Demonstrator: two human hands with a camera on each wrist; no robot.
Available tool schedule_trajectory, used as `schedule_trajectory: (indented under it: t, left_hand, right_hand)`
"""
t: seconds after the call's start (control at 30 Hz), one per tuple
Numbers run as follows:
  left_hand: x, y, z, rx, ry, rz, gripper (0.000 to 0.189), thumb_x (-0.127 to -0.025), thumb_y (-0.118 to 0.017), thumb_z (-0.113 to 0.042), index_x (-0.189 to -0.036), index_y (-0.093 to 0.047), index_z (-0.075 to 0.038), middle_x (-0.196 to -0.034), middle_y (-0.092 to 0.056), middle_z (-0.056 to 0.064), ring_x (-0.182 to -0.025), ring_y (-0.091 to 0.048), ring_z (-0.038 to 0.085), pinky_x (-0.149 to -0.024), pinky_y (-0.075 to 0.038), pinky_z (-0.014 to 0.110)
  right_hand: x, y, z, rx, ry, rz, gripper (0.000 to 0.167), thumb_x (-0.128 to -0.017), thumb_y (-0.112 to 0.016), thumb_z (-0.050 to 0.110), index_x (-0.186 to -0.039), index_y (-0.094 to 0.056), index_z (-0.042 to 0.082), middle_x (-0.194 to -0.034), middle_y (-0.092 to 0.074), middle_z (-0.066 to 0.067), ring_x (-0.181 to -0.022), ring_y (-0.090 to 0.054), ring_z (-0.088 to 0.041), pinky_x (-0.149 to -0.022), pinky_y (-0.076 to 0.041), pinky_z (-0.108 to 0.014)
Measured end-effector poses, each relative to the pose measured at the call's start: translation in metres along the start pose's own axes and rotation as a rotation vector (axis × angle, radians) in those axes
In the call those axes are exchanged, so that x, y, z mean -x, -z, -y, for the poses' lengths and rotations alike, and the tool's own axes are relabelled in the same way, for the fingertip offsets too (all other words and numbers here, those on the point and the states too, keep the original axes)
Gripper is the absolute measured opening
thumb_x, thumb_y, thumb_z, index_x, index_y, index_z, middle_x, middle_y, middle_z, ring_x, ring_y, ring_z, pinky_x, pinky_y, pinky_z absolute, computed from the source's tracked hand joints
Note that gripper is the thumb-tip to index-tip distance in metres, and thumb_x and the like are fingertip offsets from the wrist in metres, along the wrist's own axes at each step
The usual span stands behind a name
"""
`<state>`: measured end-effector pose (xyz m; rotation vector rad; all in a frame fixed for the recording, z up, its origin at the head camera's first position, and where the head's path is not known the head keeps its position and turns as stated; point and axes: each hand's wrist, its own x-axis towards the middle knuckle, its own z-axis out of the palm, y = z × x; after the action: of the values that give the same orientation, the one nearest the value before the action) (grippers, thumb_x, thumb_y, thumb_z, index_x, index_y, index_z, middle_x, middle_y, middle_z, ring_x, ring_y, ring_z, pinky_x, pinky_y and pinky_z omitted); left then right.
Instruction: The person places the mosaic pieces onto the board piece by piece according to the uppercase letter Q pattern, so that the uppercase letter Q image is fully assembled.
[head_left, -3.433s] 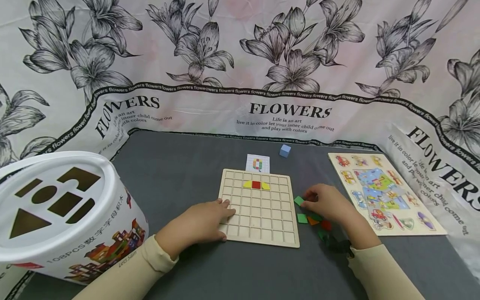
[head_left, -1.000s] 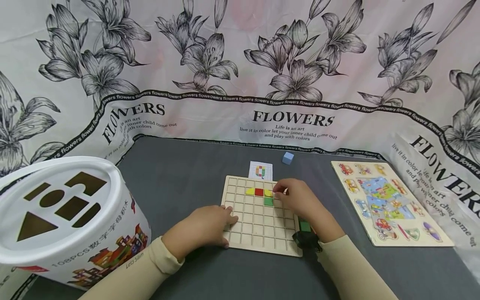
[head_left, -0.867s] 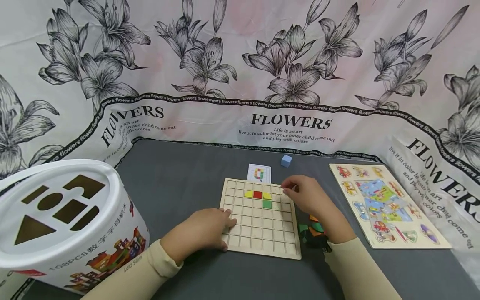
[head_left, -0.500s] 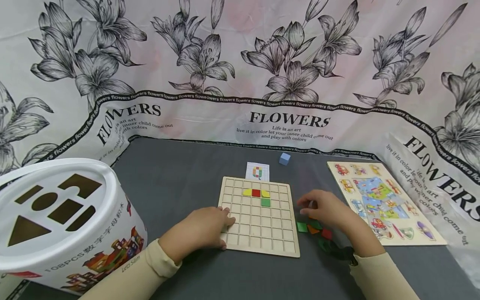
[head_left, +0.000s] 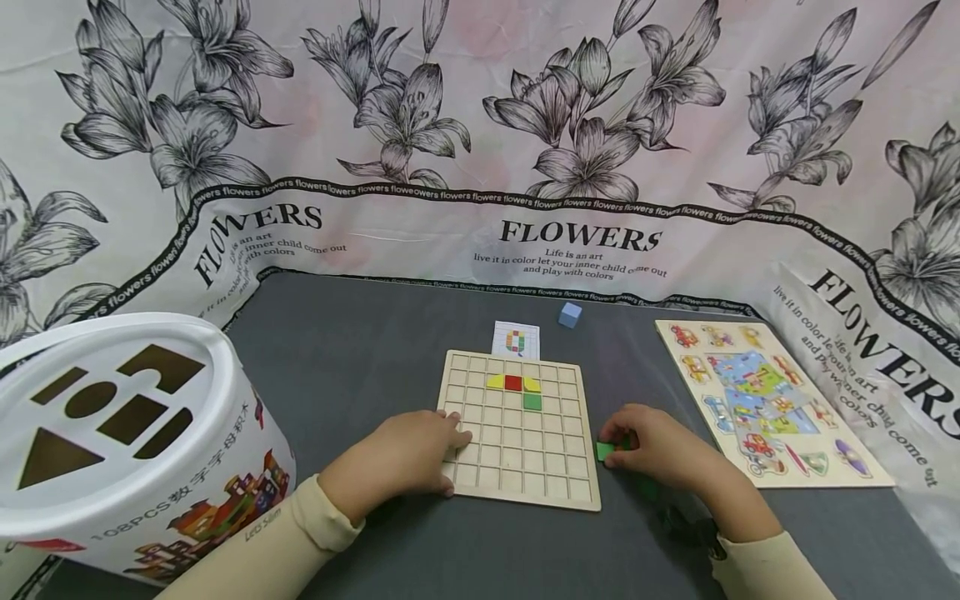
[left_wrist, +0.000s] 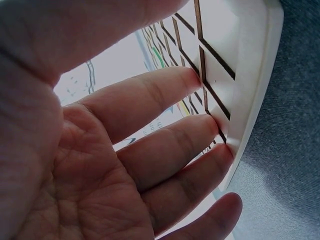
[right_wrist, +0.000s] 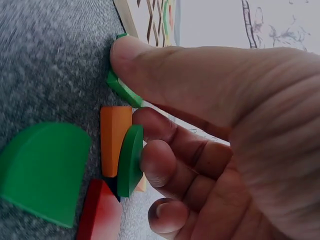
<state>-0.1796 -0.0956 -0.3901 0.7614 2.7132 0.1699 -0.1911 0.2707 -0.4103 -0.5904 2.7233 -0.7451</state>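
A wooden grid board (head_left: pixel 510 454) lies mid-table. My left hand (head_left: pixel 408 454) rests on its left edge, fingers extended; in the left wrist view the fingertips (left_wrist: pixel 200 125) touch the grid. On the board sit a red square (head_left: pixel 513 382), two yellow rounded tiles (head_left: pixel 496 381) beside it and a green square (head_left: pixel 532 402) below the right one. Right of the board, my right hand (head_left: pixel 663 450) pinches another green square tile (head_left: pixel 604 452) at the tabletop. Close by in the right wrist view are a green quarter-circle (right_wrist: pixel 45 170), an orange piece (right_wrist: pixel 109 142) and a red piece (right_wrist: pixel 100 215).
Behind the board lies a pattern card (head_left: pixel 516 340) with a coloured Q. Farther back is a blue cube (head_left: pixel 570 314). A white bucket (head_left: pixel 217 492) with shaped lid holes stands left, a picture puzzle board (head_left: pixel 772 408) lies right. Flowered cloth (head_left: pixel 420 225) hangs behind.
A green square was set on the board under the right yellow tile. My right hand then moved back right and down to the loose pieces, onto another green square. My left hand stayed.
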Motion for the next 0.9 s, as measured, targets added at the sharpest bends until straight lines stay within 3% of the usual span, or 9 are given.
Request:
schedule_trajectory:
  t: [0.3,0.43,0.6,0.77,0.9]
  left_hand:
    - [0.001,0.000,0.000,0.000,0.004,0.000,0.069,-0.083,-0.097,-0.032,-0.147,-0.071,-0.023,-0.162,-0.060,0.009,-0.149,-0.058,0.026,-0.116,-0.052,0.048]
    - [0.001,0.000,-0.001,-0.003,0.005,0.002,0.069,-0.083,-0.097,-0.032,-0.147,-0.071,-0.023,-0.162,-0.060,0.009,-0.149,-0.058,0.026,-0.116,-0.053,0.049]
    - [0.001,0.000,0.000,0.000,0.010,0.004,0.069,-0.083,-0.097,-0.032,-0.147,-0.072,-0.024,-0.161,-0.060,0.008,-0.148,-0.059,0.026,-0.115,-0.053,0.049]
    - [0.001,0.000,0.000,-0.002,0.009,0.009,0.070,-0.083,-0.097,-0.033,-0.148,-0.071,-0.024,-0.162,-0.060,0.008,-0.149,-0.059,0.027,-0.116,-0.053,0.049]
    - [0.001,0.001,0.000,-0.011,-0.002,0.002,0.069,-0.084,-0.096,-0.033,-0.148,-0.071,-0.024,-0.162,-0.060,0.009,-0.149,-0.058,0.027,-0.116,-0.052,0.048]
  right_hand:
    - [-0.003,0.003,0.008,-0.056,-0.059,0.000,0.015,-0.096,-0.084,0.016,-0.101,-0.070,0.017,-0.081,-0.063,0.004,-0.067,-0.055,-0.011,-0.059,-0.047,-0.030]
    - [-0.007,0.011,0.017,-0.037,-0.046,-0.078,0.008,-0.100,-0.080,0.014,-0.101,-0.073,0.018,-0.083,-0.066,0.004,-0.069,-0.057,-0.012,-0.060,-0.049,-0.030]
    - [-0.032,0.004,0.036,-0.037,-0.015,-0.179,0.005,-0.101,-0.078,0.011,-0.103,-0.076,0.015,-0.093,-0.070,0.003,-0.078,-0.058,-0.014,-0.066,-0.050,-0.030]
    - [-0.062,-0.018,0.051,-0.059,0.006,-0.146,0.005,-0.101,-0.077,0.010,-0.104,-0.077,0.014,-0.095,-0.072,0.002,-0.080,-0.056,-0.015,-0.069,-0.050,-0.031]
    - [-0.074,-0.028,0.056,-0.029,0.013,-0.141,0.006,-0.102,-0.076,0.010,-0.104,-0.077,0.015,-0.096,-0.073,0.003,-0.080,-0.056,-0.015,-0.072,-0.049,-0.033]
